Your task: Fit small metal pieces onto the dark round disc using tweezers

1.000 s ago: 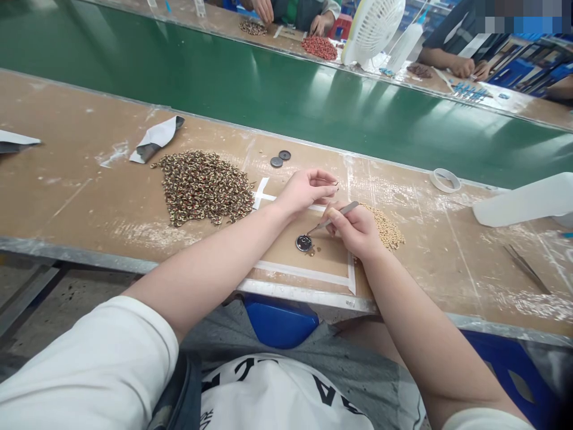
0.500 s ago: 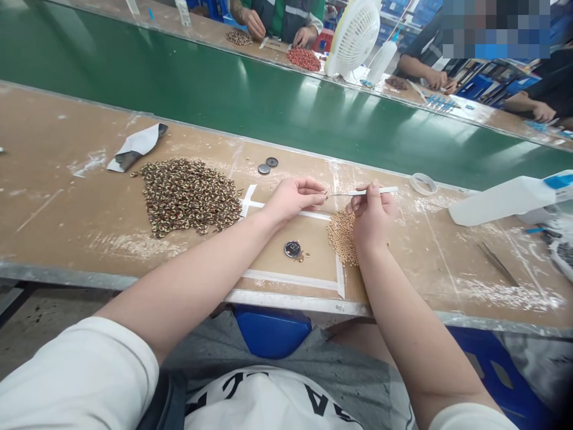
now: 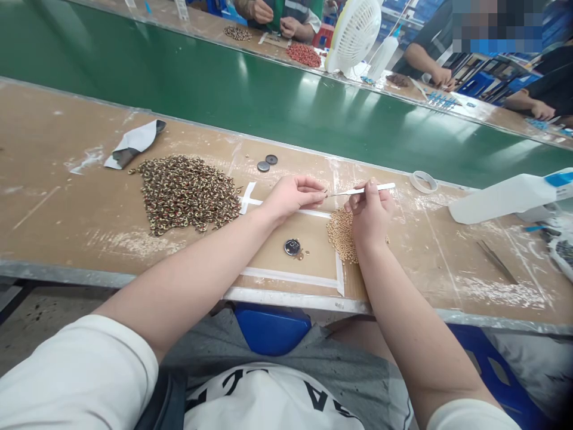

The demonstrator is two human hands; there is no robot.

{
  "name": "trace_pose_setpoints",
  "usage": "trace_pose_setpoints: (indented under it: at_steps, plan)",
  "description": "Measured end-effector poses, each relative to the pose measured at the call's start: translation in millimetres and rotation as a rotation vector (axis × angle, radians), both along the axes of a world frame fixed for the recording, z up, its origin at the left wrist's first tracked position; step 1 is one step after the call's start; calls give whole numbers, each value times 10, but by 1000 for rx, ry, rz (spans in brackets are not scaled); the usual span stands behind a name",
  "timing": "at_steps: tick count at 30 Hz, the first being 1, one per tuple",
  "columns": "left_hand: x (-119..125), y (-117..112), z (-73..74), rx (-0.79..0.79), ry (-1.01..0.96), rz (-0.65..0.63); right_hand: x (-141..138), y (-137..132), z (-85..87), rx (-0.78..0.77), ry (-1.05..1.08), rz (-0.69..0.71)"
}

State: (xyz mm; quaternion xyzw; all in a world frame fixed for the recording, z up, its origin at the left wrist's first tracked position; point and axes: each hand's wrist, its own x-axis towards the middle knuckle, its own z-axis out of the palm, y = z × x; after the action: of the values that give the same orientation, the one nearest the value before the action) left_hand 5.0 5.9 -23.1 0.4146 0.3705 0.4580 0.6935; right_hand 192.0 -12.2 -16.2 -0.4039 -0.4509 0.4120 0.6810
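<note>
The step in hand appears to be fine work on a single tiny piece (image 3: 326, 193), which sits at the fingertips of the left hand (image 3: 296, 196), above the far side of the taped work area. The slim tool (image 3: 385, 187) in the right hand (image 3: 370, 210) points left, its thin tip right at that piece; whether they actually touch is too small to tell. The next move calls for a steady left hold and a light, exact stroke of the tip. The left grip is pinched together, thumb against fingers, on the piece; the right grip is clamped around the tool's pale handle. On the counter (image 3: 416, 251), a small round dish (image 3: 292, 255) lies nearer, between the forearms, a heap of pale beads (image 3: 340, 235) lies just beside the right hand, and a dark heap of small parts (image 3: 188, 194) spreads to the left.
</note>
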Motion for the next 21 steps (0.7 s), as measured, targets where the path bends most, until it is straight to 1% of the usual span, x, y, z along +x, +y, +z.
trace_pose_setpoints:
  at_steps: [14,21]
  plan:
    - [-6,0,0,-2,21,-4,7,3,-19,6,-49,21]
    - [1,-30,42,1,32,21,12,-14,-38,41,-80,6]
